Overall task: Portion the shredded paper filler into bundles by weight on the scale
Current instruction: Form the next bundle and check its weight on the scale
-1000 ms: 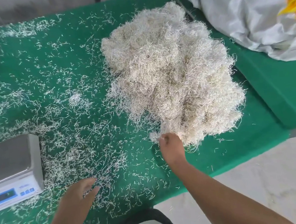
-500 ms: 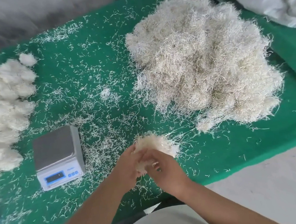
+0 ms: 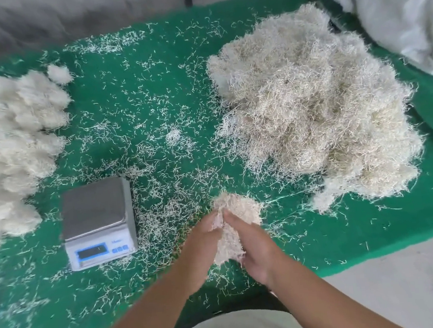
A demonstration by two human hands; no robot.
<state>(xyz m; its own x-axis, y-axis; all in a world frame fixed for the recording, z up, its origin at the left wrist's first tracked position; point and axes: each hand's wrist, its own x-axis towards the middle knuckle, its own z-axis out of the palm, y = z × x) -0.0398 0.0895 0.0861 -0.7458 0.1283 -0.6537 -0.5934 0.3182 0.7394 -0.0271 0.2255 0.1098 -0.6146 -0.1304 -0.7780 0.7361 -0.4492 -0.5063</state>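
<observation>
Low in the middle of the frame, the left hand (image 3: 203, 248) and the right hand (image 3: 256, 247) press a handful of shredded paper (image 3: 232, 223) between them, fingers curled loosely round its sides, the clump held just above the green cloth (image 3: 350, 230). The step in hand looks like shaping a fresh portion before weighing. To do it well, I would squeeze the strands into a compact wad so few fall off, then carry it left and set it squarely on the platform of the scale (image 3: 95, 206), which lies bare at the lower left of centre; its display is too blurred to read.

Right of the hands, filling the upper right of the cloth, sits the big loose heap (image 3: 315, 100) that feeds the work. Along the left edge of the frame lie the finished bundles (image 3: 13, 147), packed close together. Stray strands (image 3: 155, 149) litter the cloth between hands and scale; none appear to lie on the platform, but any dragged onto it could skew the reading. A grey-white sack (image 3: 405, 10) lies in the upper right corner, well clear.
</observation>
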